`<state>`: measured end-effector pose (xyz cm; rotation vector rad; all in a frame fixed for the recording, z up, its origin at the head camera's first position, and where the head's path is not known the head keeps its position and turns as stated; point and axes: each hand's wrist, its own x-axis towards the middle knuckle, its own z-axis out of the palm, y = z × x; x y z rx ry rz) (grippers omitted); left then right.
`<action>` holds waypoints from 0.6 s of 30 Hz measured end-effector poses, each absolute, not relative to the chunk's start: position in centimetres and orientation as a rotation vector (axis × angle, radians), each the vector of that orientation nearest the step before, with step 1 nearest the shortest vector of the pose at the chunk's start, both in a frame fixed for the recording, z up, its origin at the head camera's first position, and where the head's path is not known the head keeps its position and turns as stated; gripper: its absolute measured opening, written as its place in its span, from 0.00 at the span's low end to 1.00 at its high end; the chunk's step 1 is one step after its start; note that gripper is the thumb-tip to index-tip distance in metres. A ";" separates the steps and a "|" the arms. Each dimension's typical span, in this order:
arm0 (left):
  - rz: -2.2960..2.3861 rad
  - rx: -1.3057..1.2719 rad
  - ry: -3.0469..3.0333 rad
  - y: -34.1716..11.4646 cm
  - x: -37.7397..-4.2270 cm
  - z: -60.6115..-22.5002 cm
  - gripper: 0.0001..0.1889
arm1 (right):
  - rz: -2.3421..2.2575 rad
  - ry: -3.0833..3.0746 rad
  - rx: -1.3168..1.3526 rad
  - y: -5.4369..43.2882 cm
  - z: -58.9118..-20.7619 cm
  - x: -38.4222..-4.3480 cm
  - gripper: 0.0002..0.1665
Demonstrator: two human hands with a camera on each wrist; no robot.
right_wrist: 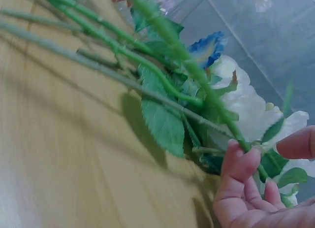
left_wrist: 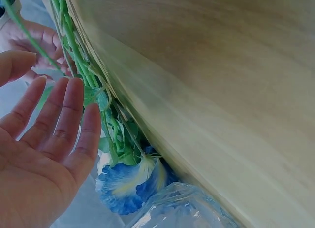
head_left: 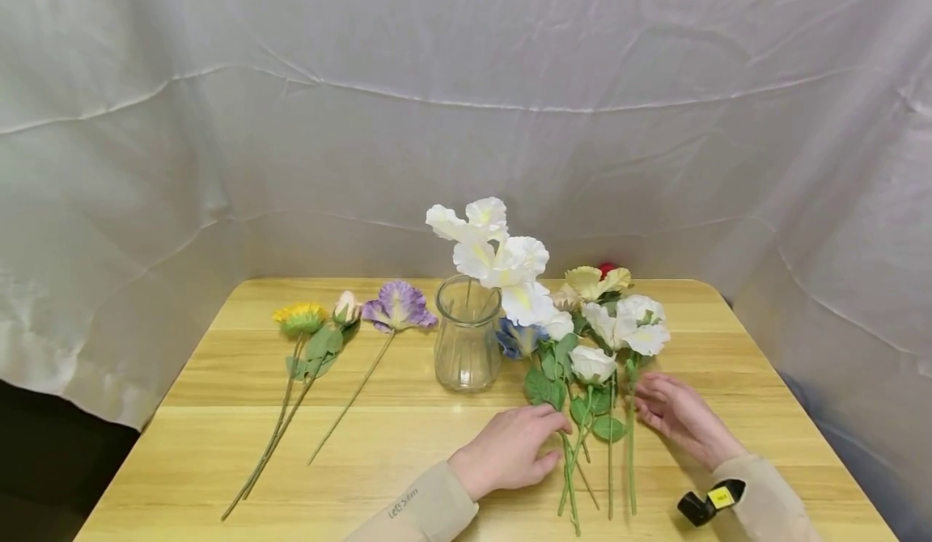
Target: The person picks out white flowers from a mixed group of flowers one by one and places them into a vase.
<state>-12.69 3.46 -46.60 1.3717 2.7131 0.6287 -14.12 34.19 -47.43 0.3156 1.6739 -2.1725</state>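
Observation:
My left hand [head_left: 510, 450] hovers over the lower stems of the right-hand flower bunch, its fingers loosely extended; the left wrist view shows the palm [left_wrist: 44, 164] and nothing held. At the bunch's right side, my right hand [head_left: 684, 417] has its fingers curled at a green stem [right_wrist: 197, 73] just under a white bloom [head_left: 641, 311], with the thumb [right_wrist: 298, 144] apart from the stem. A white rose [head_left: 591, 364] and a blue iris [head_left: 518, 337] lie between the hands and the vase. White irises [head_left: 502, 260] stand in the clear glass vase [head_left: 468, 356].
Left of the vase lie a purple iris [head_left: 399, 306], a yellow flower [head_left: 300, 317] and a pale pink bud [head_left: 346, 307] on the wooden table [head_left: 393, 453]. A pale yellow iris [head_left: 593, 281] and a red bloom [head_left: 607, 268] lie at the back right. Grey cloth [head_left: 466, 154] hangs behind.

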 end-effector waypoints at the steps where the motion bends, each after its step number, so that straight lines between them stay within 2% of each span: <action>1: 0.628 1.371 2.712 3.4 -12.7 -46.6 0.15 | -2.204 1.621 0.300 34.2 -47.4 -14.1 0.07; 8: 0.627 1.350 2.716 3.2 -12.7 -46.6 0.15 | -2.276 1.221 0.099 34.6 -47.9 -14.1 0.16; 13: 0.608 1.326 2.737 3.2 -12.7 -46.5 0.15 | -2.263 1.231 0.105 34.5 -48.0 -13.8 0.17; 18: 0.582 1.277 2.786 3.1 -12.7 -46.5 0.16 | -2.295 1.329 0.163 34.1 -47.7 -13.5 0.13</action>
